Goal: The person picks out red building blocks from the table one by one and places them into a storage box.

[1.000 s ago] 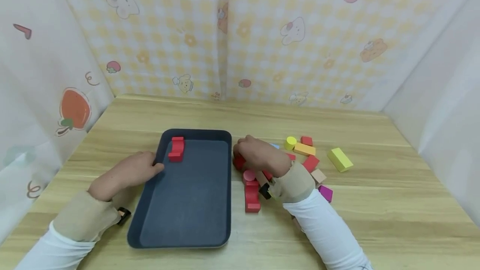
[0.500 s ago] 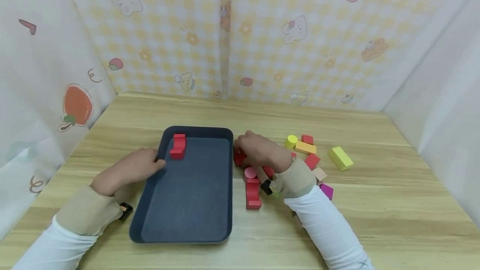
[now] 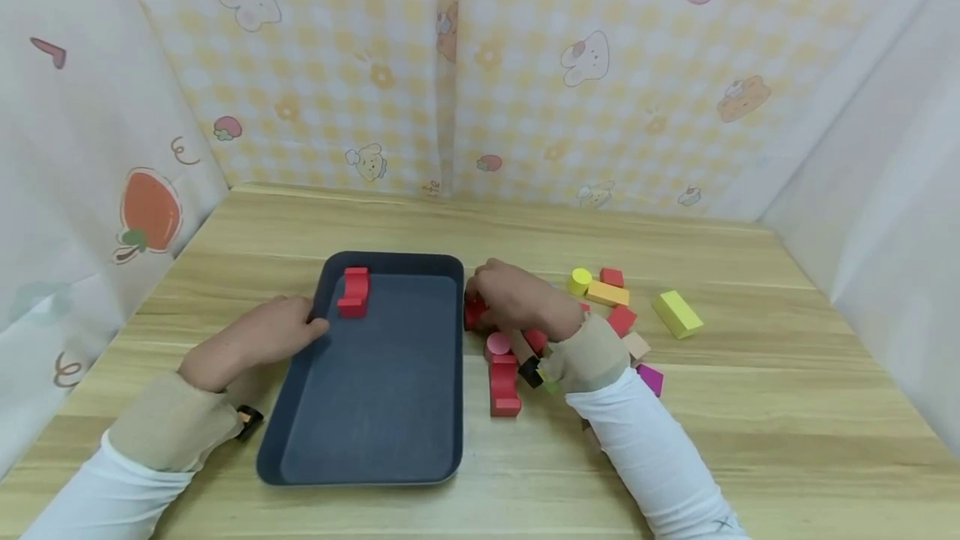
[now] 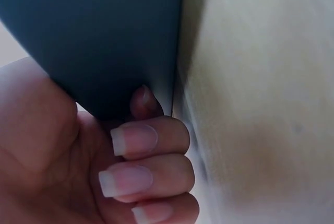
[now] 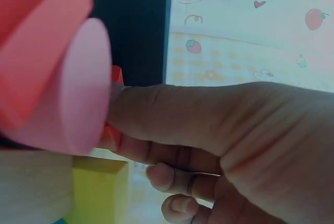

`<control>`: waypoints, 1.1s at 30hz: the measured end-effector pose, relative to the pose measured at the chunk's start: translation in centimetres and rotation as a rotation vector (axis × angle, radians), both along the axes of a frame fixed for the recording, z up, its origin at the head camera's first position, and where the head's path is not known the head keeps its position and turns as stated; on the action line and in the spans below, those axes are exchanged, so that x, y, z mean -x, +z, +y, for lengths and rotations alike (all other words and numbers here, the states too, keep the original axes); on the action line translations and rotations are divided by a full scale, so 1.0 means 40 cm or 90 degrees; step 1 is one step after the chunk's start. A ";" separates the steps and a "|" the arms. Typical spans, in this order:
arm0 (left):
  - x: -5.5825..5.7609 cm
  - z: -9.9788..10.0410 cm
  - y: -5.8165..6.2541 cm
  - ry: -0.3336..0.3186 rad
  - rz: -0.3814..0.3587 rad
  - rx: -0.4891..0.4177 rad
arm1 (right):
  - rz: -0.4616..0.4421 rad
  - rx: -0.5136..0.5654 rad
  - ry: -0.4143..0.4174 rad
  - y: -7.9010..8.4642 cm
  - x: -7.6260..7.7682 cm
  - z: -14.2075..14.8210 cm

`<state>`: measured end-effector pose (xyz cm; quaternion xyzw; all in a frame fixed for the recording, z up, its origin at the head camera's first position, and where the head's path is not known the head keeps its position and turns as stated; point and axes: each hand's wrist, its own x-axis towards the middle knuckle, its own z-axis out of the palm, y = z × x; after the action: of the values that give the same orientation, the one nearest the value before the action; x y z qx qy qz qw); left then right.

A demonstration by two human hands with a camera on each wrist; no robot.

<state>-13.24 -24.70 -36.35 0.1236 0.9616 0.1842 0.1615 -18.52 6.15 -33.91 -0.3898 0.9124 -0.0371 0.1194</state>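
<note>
My left hand (image 3: 258,340) grips the left rim of a dark rectangular tray (image 3: 375,407), thumb over the edge. In the left wrist view its fingers (image 4: 156,177) curl against the tray's outer wall. A red curved block (image 3: 355,292) sits inside the tray at the far left. Just outside the tray's right wall, my right hand (image 3: 525,298) pinches a red block (image 3: 475,311) between thumb and finger. Most of that block (image 5: 117,75) is hidden by the thumb in the right wrist view. A pink cylinder (image 3: 498,345) and another red curved block (image 3: 505,386) lie close to this hand.
Several blocks lie right of the right hand, among them a yellow cylinder (image 3: 580,281), an orange bar (image 3: 608,293), a purple block (image 3: 650,379) and a yellow block (image 3: 677,313). Others are partly hidden under the right wrist. A patterned curtain (image 3: 517,107) hangs behind the table.
</note>
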 end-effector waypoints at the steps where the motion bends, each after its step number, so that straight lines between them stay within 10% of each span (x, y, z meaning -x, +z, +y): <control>1: 0.000 0.000 -0.001 0.000 0.000 0.001 | 0.002 0.001 0.000 0.003 0.000 0.000; 15: 0.003 -0.001 -0.004 0.003 0.000 0.006 | 0.015 0.029 -0.053 0.047 -0.003 0.013; 33: 0.005 -0.007 -0.010 0.014 -0.001 -0.010 | 0.100 0.055 0.001 0.092 -0.009 -0.074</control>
<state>-13.44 -24.99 -36.74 0.1144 0.9612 0.1937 0.1596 -18.17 3.18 -30.22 -0.3971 0.9161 -0.0455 0.0304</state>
